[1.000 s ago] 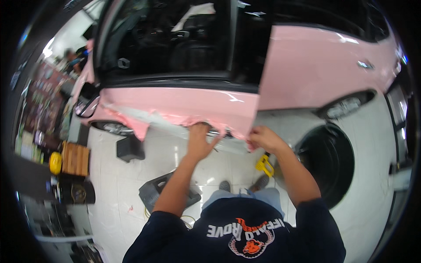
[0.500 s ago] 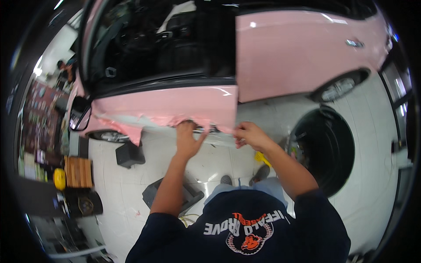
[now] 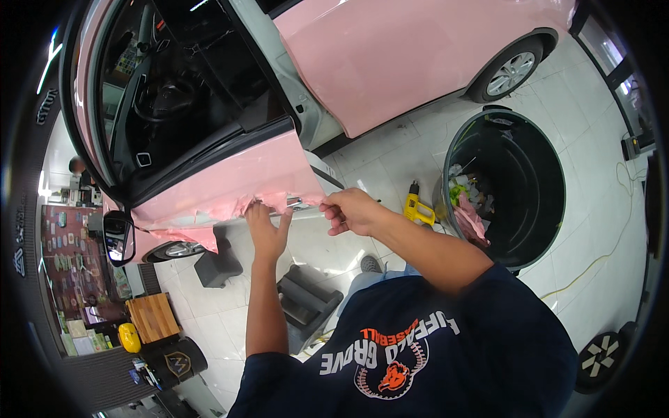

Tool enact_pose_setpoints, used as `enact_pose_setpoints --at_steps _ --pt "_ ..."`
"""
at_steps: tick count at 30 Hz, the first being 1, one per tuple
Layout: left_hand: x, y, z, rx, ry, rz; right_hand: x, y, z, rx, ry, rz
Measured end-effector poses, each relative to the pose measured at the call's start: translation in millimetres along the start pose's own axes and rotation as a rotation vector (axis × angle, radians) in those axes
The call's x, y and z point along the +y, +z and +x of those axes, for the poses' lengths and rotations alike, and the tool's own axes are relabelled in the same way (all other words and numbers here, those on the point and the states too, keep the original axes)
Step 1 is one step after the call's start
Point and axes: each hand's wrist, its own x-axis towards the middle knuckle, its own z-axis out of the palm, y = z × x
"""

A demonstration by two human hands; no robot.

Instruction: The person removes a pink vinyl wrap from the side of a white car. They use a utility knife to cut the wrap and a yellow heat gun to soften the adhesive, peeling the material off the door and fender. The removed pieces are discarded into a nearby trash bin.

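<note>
A pink car door (image 3: pixel 237 174) stands ajar in front of me, and torn pink film (image 3: pixel 191 237) hangs in a ragged strip along its lower part. My left hand (image 3: pixel 266 233) rests against the torn film beside the door handle (image 3: pixel 296 203), thumb spread away from the fingers; the fingertips partly disappear into the folds. At the door's rear edge, my right hand (image 3: pixel 352 211) pinches the edge of the pink film between thumb and forefinger, its other fingers loosely curled. Below the torn edge, a pale surface shows.
A large dark bin (image 3: pixel 519 181) holding scraps stands on my right, with a yellow heat gun (image 3: pixel 417 207) on the floor beside it. Below the door are a dark box (image 3: pixel 217 265) and a dark stool-like piece (image 3: pixel 306 299). The side mirror (image 3: pixel 118 237) juts out at left.
The door has swung outward, opening a gap to the pale door frame behind it. Both hands have moved with it, and my view has turned, bringing the heat gun into full sight.
</note>
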Motion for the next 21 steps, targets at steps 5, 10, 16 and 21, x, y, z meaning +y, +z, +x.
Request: enact_pose_setpoints --at_steps 5,10,16,21 --pt "1.9 -0.8 2.6 -0.013 -0.024 0.019 17.5 15.3 3.4 0.192 -0.286 0.035" --pt "-3.6 3.1 5.6 -0.014 -0.014 0.015 29.9 17.3 4.9 0.125 -0.54 0.011" --pt "-5.1 0.2 -3.2 -0.047 -0.034 0.017 42.0 3.6 -8.0 0.066 -0.381 0.1" --pt "1.6 4.3 1.7 -0.008 0.008 -0.022 25.1 3.8 -3.1 -0.091 -0.195 0.169"
